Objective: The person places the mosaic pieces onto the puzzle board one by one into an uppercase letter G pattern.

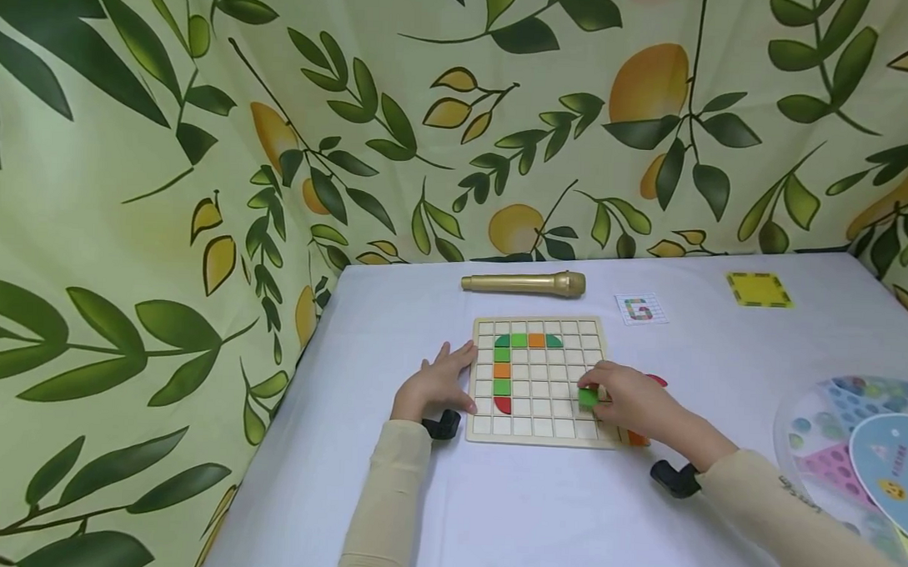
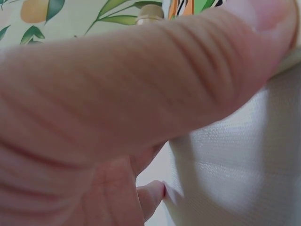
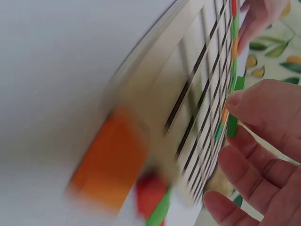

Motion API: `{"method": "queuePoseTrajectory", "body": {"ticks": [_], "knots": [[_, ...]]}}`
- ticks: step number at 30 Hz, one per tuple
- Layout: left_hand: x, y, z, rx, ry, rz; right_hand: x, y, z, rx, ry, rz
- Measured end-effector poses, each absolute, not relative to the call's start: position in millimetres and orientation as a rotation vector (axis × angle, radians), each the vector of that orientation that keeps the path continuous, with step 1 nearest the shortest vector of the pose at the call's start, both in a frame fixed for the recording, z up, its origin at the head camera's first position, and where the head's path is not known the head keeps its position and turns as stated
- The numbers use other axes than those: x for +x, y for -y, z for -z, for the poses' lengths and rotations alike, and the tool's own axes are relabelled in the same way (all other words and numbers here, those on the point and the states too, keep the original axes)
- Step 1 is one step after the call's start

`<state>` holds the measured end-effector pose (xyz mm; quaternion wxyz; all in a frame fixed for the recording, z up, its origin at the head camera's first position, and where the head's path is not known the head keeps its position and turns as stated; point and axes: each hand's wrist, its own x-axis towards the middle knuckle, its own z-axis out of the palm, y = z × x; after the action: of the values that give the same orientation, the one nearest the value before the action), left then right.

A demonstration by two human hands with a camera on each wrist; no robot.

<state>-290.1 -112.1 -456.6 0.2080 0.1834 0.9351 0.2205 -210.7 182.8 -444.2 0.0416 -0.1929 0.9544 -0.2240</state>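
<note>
A leaf-and-fruit cloth (image 1: pixel 397 198) hangs behind a white table (image 1: pixel 326 496). By the clock, reckoned from the board's middle in the head view, a clear patterned disc (image 1: pixel 817 421) sits at 3 o'clock, cut off by the frame. The gridded board (image 1: pixel 542 430) lies flat on the table. The left hand (image 1: pixel 437 385), fingers and thumb spread, touches its 9 o'clock edge. The right hand (image 1: pixel 638 398) reaches over its 3 o'clock side, thumb and fingertip pinching a green tile (image 1: pixel 588 397); whether that tile touches the grid I cannot tell. A gold microphone (image 1: pixel 524 283) lies at 12, with a yellow square (image 1: pixel 760 289) and, nearer, a small card (image 1: pixel 641 308) at 2. Coloured tiles (image 1: pixel 502 369) form a column at 9 and a row towards 12. An orange tile (image 1: pixel 639 438) lies by the board's 4 o'clock corner.
</note>
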Motion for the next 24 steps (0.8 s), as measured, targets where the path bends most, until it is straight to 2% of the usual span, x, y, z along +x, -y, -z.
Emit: {"method": "queuePoseTrajectory", "body": {"ticks": [9,24], "knots": [[-290.5,112.7,456.7,0.492,-2.595,-0.620,-226.8,-125.6,452.8,-0.769,-2.849,0.721],[-291.6,112.3,455.4,0.492,-2.592,-0.610,-236.5,-105.9,457.1,-0.838,-2.794,0.728]]}}
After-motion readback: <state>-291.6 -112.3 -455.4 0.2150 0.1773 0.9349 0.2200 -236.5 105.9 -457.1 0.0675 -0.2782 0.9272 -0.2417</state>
